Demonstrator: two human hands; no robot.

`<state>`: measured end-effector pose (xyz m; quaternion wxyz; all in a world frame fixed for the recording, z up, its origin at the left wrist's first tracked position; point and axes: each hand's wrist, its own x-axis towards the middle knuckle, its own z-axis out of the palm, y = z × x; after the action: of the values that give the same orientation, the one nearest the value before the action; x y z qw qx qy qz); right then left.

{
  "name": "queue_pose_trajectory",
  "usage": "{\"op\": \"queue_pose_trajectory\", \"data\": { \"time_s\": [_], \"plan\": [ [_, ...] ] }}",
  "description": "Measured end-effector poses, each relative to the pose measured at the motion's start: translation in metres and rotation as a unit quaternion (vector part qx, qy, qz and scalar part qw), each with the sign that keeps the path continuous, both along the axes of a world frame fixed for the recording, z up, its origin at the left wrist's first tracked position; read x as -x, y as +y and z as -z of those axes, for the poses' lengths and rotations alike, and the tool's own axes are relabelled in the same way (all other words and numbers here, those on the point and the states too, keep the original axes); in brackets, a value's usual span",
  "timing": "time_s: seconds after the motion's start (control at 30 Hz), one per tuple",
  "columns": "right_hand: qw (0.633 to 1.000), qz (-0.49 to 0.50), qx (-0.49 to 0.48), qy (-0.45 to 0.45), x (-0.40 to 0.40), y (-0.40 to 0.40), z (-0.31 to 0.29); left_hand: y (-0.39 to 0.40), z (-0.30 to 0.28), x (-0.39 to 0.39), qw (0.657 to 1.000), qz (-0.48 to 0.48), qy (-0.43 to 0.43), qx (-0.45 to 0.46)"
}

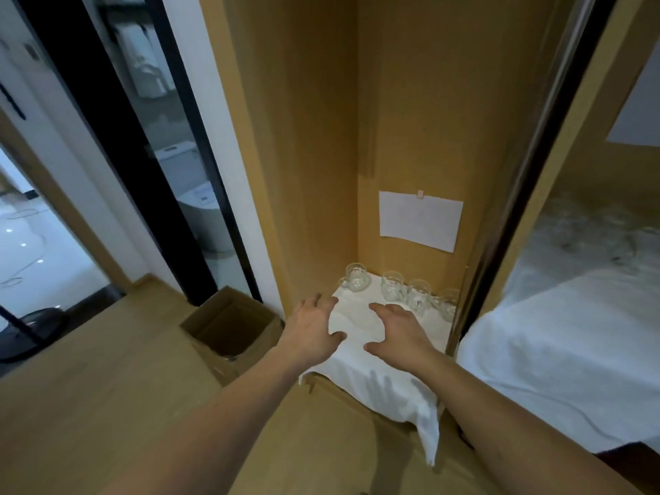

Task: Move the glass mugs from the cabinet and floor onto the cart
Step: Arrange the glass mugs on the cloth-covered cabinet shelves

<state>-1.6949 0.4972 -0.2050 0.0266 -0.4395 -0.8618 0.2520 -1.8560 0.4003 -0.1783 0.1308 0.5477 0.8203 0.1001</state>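
In the head view, four glass mugs [394, 285] are seen standing in a row at the back of the white cloth [360, 316] that lines the cabinet [314, 137] floor. The left hand [314, 328] and right hand [400, 332] are held over the cloth's front, fingers spread, nothing gripped. The reach is judged under way; each hand must next be carried further back and closed on a mug.

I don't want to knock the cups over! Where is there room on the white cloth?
Free: the front of the white cloth, between the left hand and right hand. Also between the lone mug and the row of mugs. Crowded: back right by the cabinet wall.
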Motion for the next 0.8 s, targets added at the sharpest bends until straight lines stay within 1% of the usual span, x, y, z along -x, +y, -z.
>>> {"op": "queue_pose_trajectory", "data": {
  "time_s": [0.2, 0.47, 0.6, 0.73, 0.8],
  "plan": [
    [1.0, 0.008, 0.025, 0.016, 0.036, 0.049, 0.01, 0.049, -0.004, 0.031, 1.0, 0.01, 0.017, 0.013],
    [0.997, 0.03, 0.066, 0.018, 0.06, 0.107, 0.028, 0.115, 0.005, 0.06, 0.999, 0.027, 0.013, 0.036],
    [0.995, 0.038, 0.09, 0.015, 0.074, 0.129, 0.045, 0.136, 0.024, 0.074, 0.999, 0.024, 0.003, 0.049],
    [0.992, 0.049, 0.115, 0.01, 0.088, 0.136, 0.059, 0.149, 0.047, 0.094, 0.996, 0.024, -0.029, 0.077],
    [0.991, 0.058, 0.124, 0.007, 0.095, 0.145, 0.065, 0.161, 0.057, 0.105, 0.996, 0.029, -0.027, 0.08]
  ]
}}
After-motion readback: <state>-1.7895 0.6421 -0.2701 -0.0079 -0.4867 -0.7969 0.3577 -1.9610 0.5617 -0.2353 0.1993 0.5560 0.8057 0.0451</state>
